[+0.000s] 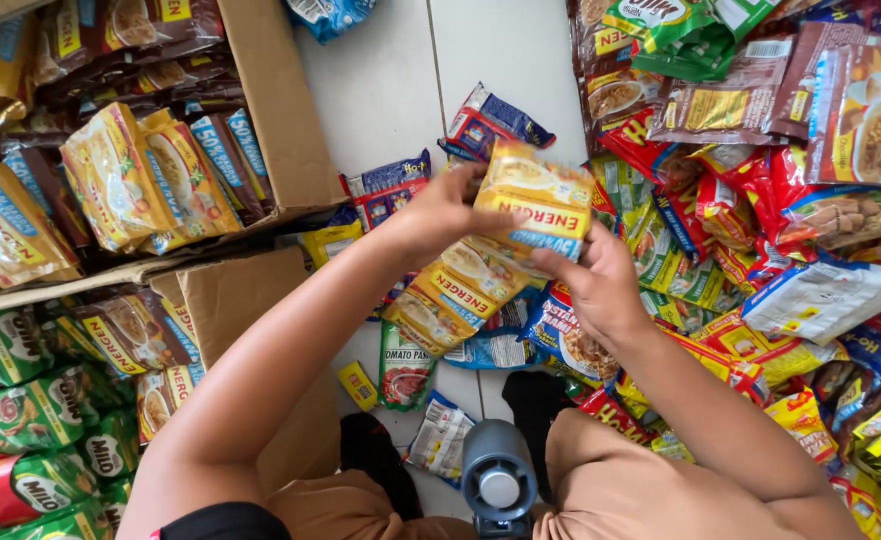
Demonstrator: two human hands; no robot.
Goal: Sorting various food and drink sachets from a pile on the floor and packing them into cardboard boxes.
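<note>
Yellow sachet strip (535, 205) pinched at both ends by left hand (440, 210) and right hand (595, 285), above floor pile (820, 290). Judged best: keep strip taut, folds aligned, beside cardboard box (280, 110).

The left hand (440, 212) covered the near edge of the yellow sachet strip (535, 205), and the right hand (595, 285) hid its lower corner. Left of the hands, the cardboard boxes (280, 110) ran past the frame edge. Right of them, the sachet pile (760, 200) was cut off.
</note>
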